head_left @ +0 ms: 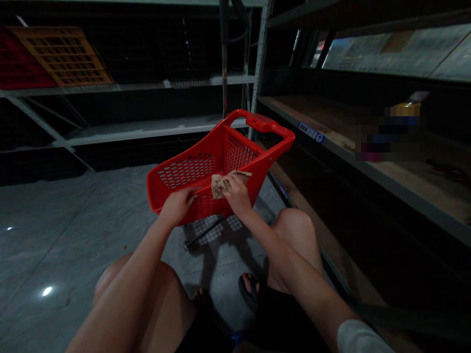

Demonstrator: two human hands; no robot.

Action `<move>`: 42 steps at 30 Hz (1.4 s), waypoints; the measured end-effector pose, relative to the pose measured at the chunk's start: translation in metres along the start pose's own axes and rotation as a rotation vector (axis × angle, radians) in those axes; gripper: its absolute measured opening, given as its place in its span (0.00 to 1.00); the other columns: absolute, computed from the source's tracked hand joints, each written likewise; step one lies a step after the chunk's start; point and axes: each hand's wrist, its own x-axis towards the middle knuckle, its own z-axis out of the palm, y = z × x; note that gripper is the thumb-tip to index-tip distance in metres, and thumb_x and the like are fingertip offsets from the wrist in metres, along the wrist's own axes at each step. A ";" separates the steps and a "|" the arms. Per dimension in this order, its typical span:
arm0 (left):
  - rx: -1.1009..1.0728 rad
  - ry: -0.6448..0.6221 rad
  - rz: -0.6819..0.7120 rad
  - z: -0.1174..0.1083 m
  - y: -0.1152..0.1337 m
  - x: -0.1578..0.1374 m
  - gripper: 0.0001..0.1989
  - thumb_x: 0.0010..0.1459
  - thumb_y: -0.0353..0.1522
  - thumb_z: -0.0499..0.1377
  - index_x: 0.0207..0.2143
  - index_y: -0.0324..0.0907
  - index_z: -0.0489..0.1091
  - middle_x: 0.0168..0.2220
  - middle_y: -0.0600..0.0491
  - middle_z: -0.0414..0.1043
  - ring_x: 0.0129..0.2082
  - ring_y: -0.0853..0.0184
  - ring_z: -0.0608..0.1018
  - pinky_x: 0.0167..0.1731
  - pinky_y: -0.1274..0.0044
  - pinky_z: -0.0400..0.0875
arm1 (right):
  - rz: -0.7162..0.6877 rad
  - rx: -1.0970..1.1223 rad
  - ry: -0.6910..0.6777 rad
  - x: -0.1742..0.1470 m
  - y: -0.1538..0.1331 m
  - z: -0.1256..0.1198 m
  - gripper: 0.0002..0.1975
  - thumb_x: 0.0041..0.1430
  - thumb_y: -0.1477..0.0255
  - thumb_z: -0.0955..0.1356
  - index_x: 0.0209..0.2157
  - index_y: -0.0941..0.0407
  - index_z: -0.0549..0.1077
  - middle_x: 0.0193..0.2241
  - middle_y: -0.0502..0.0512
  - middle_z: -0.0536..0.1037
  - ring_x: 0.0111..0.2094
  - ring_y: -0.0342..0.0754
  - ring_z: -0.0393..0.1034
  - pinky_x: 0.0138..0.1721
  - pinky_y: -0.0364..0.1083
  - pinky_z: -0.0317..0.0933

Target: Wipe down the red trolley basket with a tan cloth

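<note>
A red plastic shopping cart (268,169) with perforated basket walls stands in front of my knees, its handle toward the upper right. My left hand (178,205) is closed over the near rim of the basket, toward its left end. In my right hand (237,194) is a crumpled brown cloth (220,187), pressed against the same rim farther right. Part of the cloth sticks out above the fingers. Whether it is fabric or paper towel is hard to say in this dim light.
Low wooden shelving (334,135) with blue labels runs close along the right. A metal rack (147,128) stands behind the cart, with a yellow crate (69,56) and a red crate (22,61) at upper left. Grey concrete floor (73,225) lies to the left.
</note>
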 end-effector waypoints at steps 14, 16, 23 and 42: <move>-0.121 0.021 0.058 0.012 -0.006 0.006 0.18 0.65 0.34 0.54 0.55 0.41 0.73 0.53 0.43 0.79 0.52 0.56 0.81 0.54 0.69 0.73 | -0.020 -0.092 0.243 0.043 0.061 -0.079 0.18 0.51 0.82 0.65 0.44 0.56 0.73 0.51 0.60 0.65 0.52 0.53 0.66 0.59 0.57 0.62; -0.117 0.022 0.058 0.014 -0.005 0.007 0.19 0.65 0.35 0.54 0.56 0.40 0.72 0.53 0.43 0.79 0.52 0.56 0.80 0.54 0.68 0.73 | 0.050 -0.147 0.393 0.050 0.073 -0.092 0.21 0.49 0.81 0.67 0.46 0.56 0.72 0.54 0.61 0.62 0.54 0.54 0.64 0.61 0.57 0.60; -0.052 0.010 0.021 0.011 0.009 0.009 0.21 0.65 0.33 0.52 0.58 0.43 0.73 0.53 0.46 0.79 0.52 0.55 0.81 0.52 0.70 0.73 | 0.205 -0.035 0.300 0.014 0.056 -0.023 0.20 0.53 0.78 0.66 0.49 0.54 0.70 0.46 0.58 0.72 0.49 0.54 0.68 0.56 0.56 0.64; -0.118 -0.121 0.051 0.004 0.009 -0.012 0.19 0.64 0.31 0.52 0.54 0.40 0.75 0.49 0.45 0.81 0.49 0.57 0.81 0.52 0.70 0.74 | 0.453 0.173 0.517 0.016 0.082 -0.004 0.19 0.47 0.76 0.68 0.44 0.55 0.70 0.41 0.53 0.75 0.42 0.47 0.72 0.50 0.49 0.67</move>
